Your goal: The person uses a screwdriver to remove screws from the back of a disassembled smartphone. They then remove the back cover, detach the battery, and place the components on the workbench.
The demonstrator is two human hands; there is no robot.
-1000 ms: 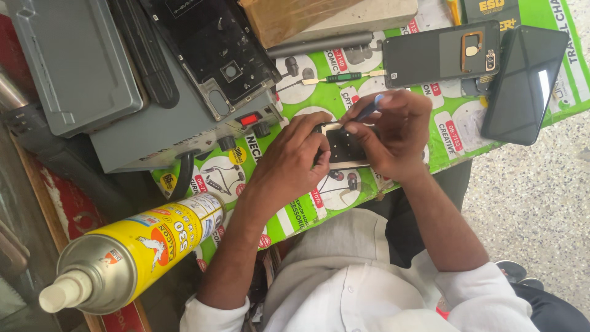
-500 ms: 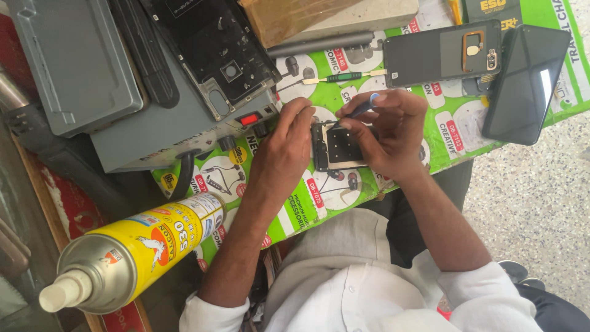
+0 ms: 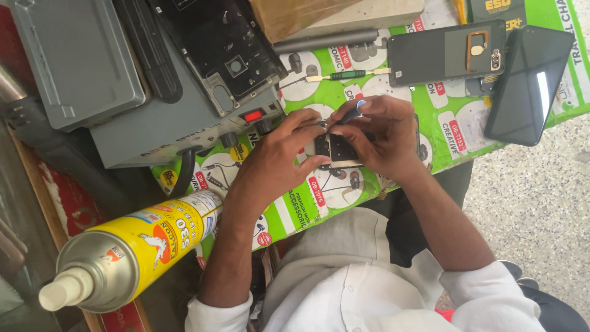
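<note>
At the far left, a yellow spray can (image 3: 132, 252) is seen lying on its side at the bench edge; it is judged liable to roll off if knocked by an elbow, and its nozzle end is partly cut off by the frame. Behind it, a grey box (image 3: 80, 55) and a grey machine (image 3: 184, 132) with a red switch are stacked close to the work, so cramped wrist travel is considered a risk. At the centre, an opened phone (image 3: 337, 150) is held over the green mat (image 3: 452, 126), just in front of the machine. The left hand (image 3: 276, 163) is closed on the phone's left edge, gripping it. The right hand (image 3: 381, 138) is curled around the right edge while a thin tool (image 3: 350, 115) is pinched in its fingertips and pressed into the phone; a slip is judged likely to scratch the board or tear a fragile part. The tool tip and the part it touches are hidden by the fingers. To the right, a screwdriver (image 3: 347, 75), a phone back (image 3: 445, 52) and a black screen (image 3: 528, 83) are laid near the mat edge, where a sleeve could sweep them off.
</note>
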